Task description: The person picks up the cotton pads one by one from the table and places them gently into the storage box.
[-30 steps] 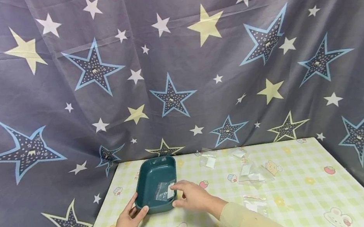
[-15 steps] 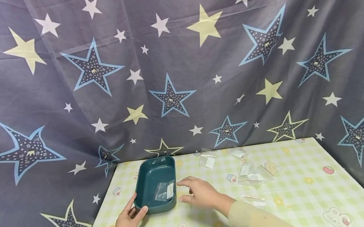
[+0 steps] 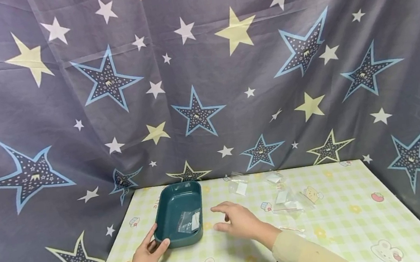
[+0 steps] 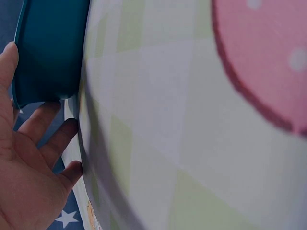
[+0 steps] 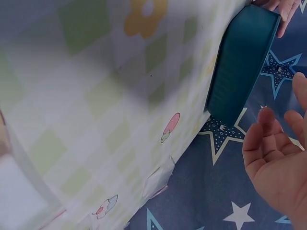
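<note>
A teal tray [image 3: 172,204] lies at the table's left with one small clear bag [image 3: 190,221] inside it. My left hand [image 3: 148,251] holds the tray's near left corner, thumb on the rim and fingers along the side. The left wrist view shows that hand [image 4: 24,167] against the tray's wall [image 4: 48,48]. My right hand [image 3: 227,218] hovers just right of the tray, fingers spread and holding nothing. In the right wrist view its palm [image 5: 276,158] is open beside the tray [image 5: 242,62].
Several small clear bags lie on the checked tablecloth [image 3: 351,227]: one behind [image 3: 239,185], a cluster to the right [image 3: 289,200], one by my right forearm [image 3: 292,229]. A star-patterned curtain [image 3: 201,73] hangs behind and around the table.
My right hand let go of the clear bag in the tray and drew back to the right, opening. The left hand and the tray stayed put.
</note>
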The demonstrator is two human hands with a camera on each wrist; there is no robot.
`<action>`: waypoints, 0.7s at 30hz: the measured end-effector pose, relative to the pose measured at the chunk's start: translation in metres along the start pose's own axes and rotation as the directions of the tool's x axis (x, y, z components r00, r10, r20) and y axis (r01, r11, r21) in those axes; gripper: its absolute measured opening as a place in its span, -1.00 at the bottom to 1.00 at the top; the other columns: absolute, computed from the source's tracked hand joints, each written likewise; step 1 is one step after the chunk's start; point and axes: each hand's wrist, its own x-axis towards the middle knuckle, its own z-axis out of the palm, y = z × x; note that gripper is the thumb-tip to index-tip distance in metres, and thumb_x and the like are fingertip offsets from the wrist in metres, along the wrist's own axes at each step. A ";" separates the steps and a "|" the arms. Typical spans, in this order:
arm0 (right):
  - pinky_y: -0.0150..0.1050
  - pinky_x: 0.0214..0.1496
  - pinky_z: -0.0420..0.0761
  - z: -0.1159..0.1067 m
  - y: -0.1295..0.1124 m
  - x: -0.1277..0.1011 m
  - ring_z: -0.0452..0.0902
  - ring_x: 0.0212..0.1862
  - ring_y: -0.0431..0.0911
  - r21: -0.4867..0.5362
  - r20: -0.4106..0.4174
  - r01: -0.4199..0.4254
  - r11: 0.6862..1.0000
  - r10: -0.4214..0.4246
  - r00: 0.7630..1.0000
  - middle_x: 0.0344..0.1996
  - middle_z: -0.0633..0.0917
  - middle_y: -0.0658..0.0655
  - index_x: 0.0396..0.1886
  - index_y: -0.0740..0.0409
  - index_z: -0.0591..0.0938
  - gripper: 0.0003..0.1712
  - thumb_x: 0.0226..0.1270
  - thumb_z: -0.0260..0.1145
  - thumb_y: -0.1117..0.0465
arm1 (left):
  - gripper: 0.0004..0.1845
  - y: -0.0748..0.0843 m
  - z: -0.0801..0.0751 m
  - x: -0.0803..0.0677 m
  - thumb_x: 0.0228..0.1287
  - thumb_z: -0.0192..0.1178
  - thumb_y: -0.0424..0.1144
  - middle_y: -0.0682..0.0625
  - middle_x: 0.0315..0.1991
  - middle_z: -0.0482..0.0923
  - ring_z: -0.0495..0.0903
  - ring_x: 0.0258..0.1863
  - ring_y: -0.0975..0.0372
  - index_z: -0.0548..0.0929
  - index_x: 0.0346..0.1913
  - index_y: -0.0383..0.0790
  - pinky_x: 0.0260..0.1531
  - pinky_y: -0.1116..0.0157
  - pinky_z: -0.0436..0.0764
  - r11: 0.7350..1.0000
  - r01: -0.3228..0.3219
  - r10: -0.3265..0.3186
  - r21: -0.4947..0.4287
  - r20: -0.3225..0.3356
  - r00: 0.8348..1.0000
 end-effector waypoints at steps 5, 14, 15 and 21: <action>-0.36 -0.15 0.64 -0.005 0.002 -0.004 0.70 -0.15 -0.12 0.003 -0.004 -0.007 1.000 0.007 1.000 0.32 0.71 0.09 0.43 0.06 0.64 -0.39 0.46 0.49 -0.02 | 0.08 -0.001 0.000 0.001 0.35 0.32 0.42 -0.43 0.59 0.28 0.38 0.56 -0.23 0.08 0.76 0.12 0.39 -0.10 0.62 1.000 0.003 -0.003 0.000 0.001 1.000; -0.34 -0.11 0.64 -0.014 0.010 -0.016 0.69 -0.12 -0.10 0.014 -0.042 -0.010 1.000 0.011 0.999 0.16 0.76 0.05 0.42 0.05 0.65 -0.40 0.47 0.49 -0.02 | 0.06 -0.001 0.001 0.001 0.36 0.34 0.38 -0.43 0.60 0.26 0.37 0.57 -0.23 0.10 0.76 0.13 0.38 -0.08 0.63 1.000 0.010 -0.010 -0.012 0.007 1.000; -0.34 -0.10 0.64 -0.015 0.011 -0.017 0.69 -0.12 -0.11 0.013 -0.050 -0.008 1.000 0.009 0.999 0.16 0.77 0.05 0.41 0.05 0.66 -0.40 0.47 0.49 -0.02 | 0.05 -0.001 0.001 0.001 0.36 0.34 0.38 -0.43 0.60 0.26 0.37 0.57 -0.23 0.10 0.76 0.14 0.38 -0.08 0.63 1.000 0.012 -0.012 -0.015 0.008 1.000; -0.36 -0.21 0.59 -0.025 0.019 -0.024 0.67 -0.16 -0.16 0.052 -0.073 -0.028 0.998 0.032 0.997 0.25 0.76 0.08 0.41 0.05 0.66 -0.44 0.51 0.45 -0.01 | 0.08 -0.001 0.000 0.001 0.34 0.33 0.41 -0.45 0.60 0.24 0.37 0.57 -0.25 0.09 0.76 0.13 0.38 -0.10 0.63 1.000 0.004 -0.004 -0.008 0.008 1.000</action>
